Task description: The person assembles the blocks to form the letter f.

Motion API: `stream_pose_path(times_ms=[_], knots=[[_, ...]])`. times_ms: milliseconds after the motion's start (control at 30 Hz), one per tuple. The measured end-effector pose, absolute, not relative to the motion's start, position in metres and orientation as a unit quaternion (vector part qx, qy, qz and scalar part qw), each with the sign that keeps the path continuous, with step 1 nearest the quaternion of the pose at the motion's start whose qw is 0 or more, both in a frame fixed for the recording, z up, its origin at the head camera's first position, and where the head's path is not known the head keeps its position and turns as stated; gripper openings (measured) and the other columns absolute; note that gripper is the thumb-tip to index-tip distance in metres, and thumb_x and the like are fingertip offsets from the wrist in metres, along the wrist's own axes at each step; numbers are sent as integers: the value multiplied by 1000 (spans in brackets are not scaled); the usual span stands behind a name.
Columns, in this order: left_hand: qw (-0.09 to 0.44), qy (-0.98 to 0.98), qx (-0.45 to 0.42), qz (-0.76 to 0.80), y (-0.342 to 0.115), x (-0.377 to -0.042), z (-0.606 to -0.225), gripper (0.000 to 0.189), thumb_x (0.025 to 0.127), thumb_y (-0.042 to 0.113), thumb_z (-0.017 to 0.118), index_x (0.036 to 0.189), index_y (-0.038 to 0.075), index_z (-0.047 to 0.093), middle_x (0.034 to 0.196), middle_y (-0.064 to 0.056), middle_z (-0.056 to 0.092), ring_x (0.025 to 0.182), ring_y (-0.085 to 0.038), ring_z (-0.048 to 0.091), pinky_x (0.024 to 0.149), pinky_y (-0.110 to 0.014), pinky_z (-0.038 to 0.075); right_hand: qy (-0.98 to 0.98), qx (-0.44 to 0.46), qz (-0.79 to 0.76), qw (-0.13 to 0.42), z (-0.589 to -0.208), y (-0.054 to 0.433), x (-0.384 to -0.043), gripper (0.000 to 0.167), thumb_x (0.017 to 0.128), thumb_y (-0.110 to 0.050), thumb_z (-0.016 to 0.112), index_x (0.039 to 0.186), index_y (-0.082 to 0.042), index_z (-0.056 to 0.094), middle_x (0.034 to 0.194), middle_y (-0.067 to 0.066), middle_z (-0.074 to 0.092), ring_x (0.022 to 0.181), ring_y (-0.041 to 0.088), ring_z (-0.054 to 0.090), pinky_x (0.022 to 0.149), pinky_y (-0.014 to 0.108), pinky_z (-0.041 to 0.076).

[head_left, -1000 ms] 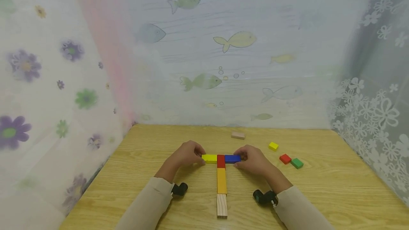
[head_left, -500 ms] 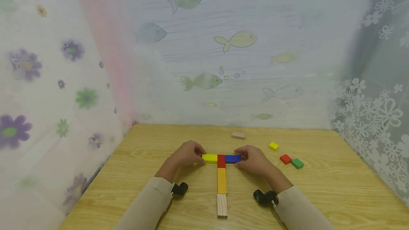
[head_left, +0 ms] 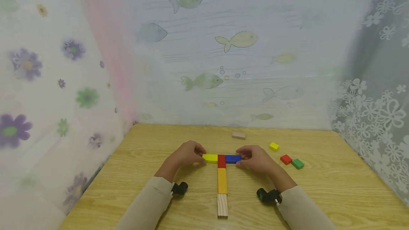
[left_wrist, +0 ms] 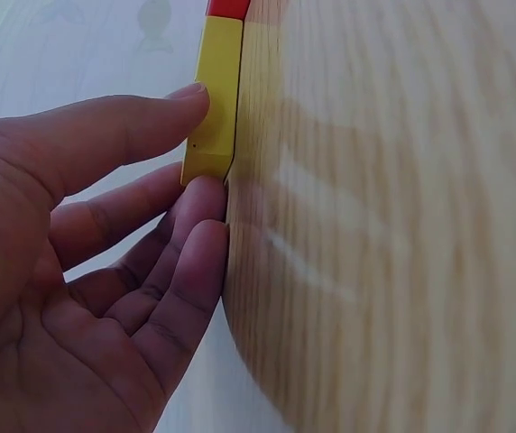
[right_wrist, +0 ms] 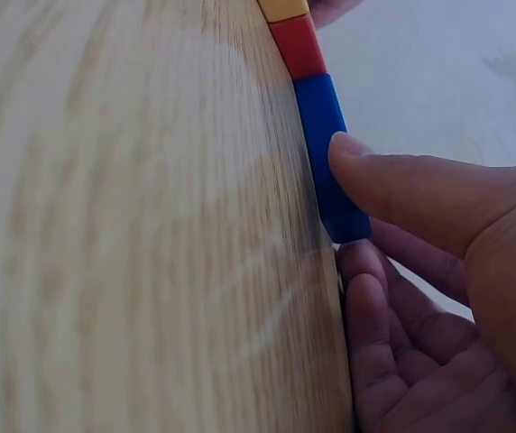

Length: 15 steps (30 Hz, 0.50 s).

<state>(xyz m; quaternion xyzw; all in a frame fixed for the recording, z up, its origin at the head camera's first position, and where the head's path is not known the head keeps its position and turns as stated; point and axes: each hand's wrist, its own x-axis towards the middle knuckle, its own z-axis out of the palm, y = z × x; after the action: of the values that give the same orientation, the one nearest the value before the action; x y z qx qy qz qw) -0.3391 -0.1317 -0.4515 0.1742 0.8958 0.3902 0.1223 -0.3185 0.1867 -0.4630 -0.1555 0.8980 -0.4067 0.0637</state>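
Wooden blocks lie on the table in a T shape. Its crossbar has a yellow block (head_left: 210, 158) on the left, a red block (head_left: 221, 161) in the middle and a blue block (head_left: 233, 159) on the right. Below the red one, an orange-yellow block (head_left: 222, 180) and a plain wood block (head_left: 222, 206) form the stem. My left hand (head_left: 189, 153) pinches the outer end of the yellow block, thumb on its near side. With the thumb on its near side and fingers around the far end, my right hand (head_left: 255, 159) holds the blue block.
Right of the T lie a small yellow block (head_left: 273, 146), a small red block (head_left: 285, 159) and a green block (head_left: 298, 163). A thin plain wood block (head_left: 238, 135) lies near the table's back edge. Patterned curtains (head_left: 204, 59) stand behind and at both sides.
My right hand and forearm have shifted slightly to the right. The left hand keeps its place, and the blocks look unmoved.
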Motion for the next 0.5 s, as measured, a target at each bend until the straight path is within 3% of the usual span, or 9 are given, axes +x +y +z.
stream_pose_path(times_ms=[500], knots=[[119,897,176,387,-130,-338,-451,32,84,20,87,113,11,77,106,0,71,95,-16,63,88,-37,56,904,-156,-394,54,-464,186,-317,37,85,-24,86,119,-11,75,111,1,72,100,17,63,95,41,54]])
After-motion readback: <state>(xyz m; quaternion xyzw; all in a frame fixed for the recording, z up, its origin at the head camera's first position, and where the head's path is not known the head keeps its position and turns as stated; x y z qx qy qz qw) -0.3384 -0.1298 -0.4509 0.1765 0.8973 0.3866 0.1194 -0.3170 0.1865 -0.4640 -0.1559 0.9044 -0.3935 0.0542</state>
